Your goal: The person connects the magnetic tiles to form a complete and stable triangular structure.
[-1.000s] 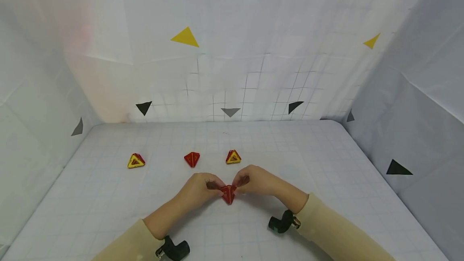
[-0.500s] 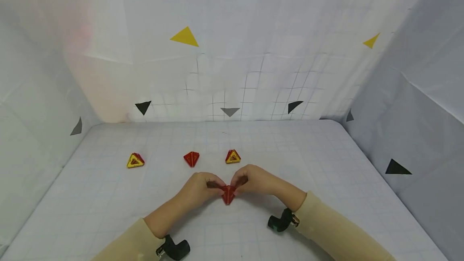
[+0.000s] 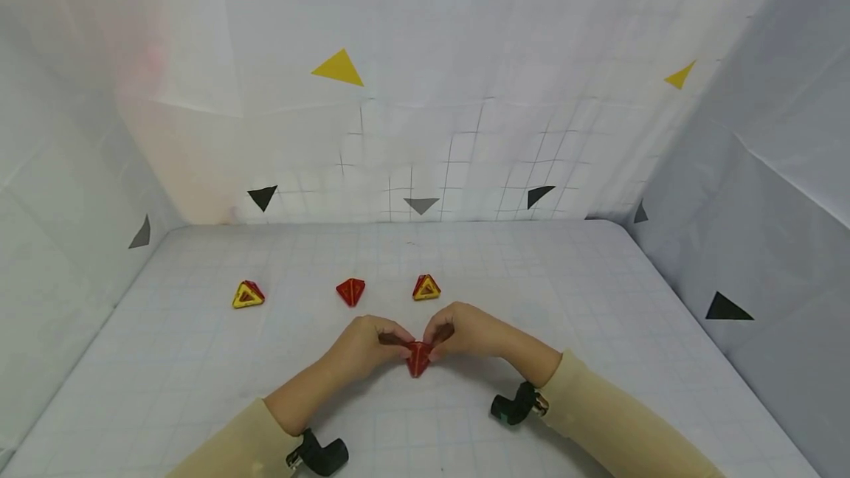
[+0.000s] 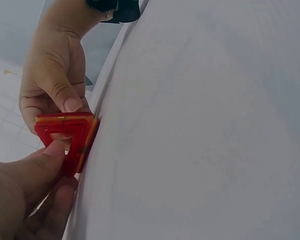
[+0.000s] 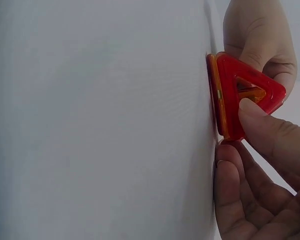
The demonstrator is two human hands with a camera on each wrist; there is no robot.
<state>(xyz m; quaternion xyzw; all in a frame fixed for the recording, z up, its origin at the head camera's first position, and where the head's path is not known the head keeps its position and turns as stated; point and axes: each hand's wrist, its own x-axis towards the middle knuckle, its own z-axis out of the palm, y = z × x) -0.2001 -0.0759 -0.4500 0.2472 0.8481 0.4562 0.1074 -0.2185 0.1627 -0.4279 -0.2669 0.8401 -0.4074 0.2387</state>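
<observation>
A small red pyramid (image 3: 417,360) of triangular magnetic tiles with orange edges stands on the table between both hands. My left hand (image 3: 364,349) pinches its left side; my right hand (image 3: 465,332) pinches its right side. In the left wrist view, the left thumb lies on a red tile (image 4: 80,134) with an open triangular middle. From the right wrist, the right thumb presses another red triangular face (image 5: 231,100), and the left hand (image 5: 262,40) shows behind it. Fingertips at the back of the pyramid are partly hidden.
Beyond the hands, a red-and-yellow pyramid (image 3: 426,287), a red one (image 3: 350,291) and another red-and-yellow one (image 3: 249,294) sit apart on the white gridded table (image 3: 564,271). White sheets (image 3: 465,57) with yellow and black triangles enclose the back and sides.
Both hands keep their hold on the red pyramid, which has shifted very slightly toward the front. The other pyramids stay where they were.
</observation>
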